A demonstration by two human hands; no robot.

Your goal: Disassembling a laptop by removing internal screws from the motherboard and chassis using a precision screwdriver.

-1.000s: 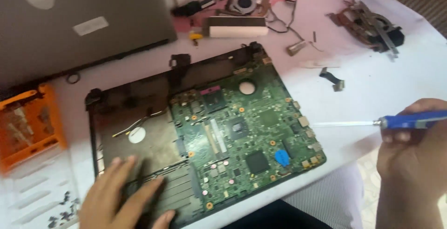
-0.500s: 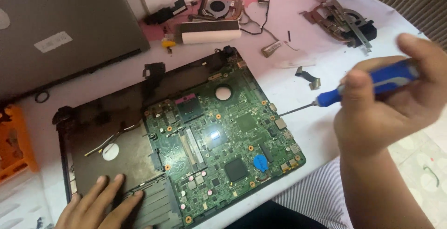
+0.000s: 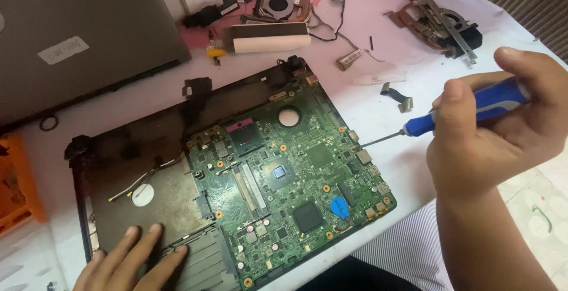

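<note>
The green circuit board (image 3: 290, 178) sits in the open black laptop base (image 3: 136, 167) in the middle of the white tabletop (image 3: 378, 60). The right hand (image 3: 503, 131) is at about 3 o'clock from the board, a little off its edge. Its fingers are curled tight around a blue screwdriver (image 3: 473, 110). The screwdriver's long line runs from the hand down toward 8 o'clock, and its thin metal tip (image 3: 364, 145) points at the board's right edge and looks like it is just beside it, near a small silver part. This hand is the closer one to that edge. The left hand (image 3: 130, 261) is at about 7 o'clock from the board. It lies flat with fingers spread, pressing on the bottom corner of the laptop base, and holds nothing. A fan with copper pipes (image 3: 441, 25) lies well apart at 1 o'clock.
</note>
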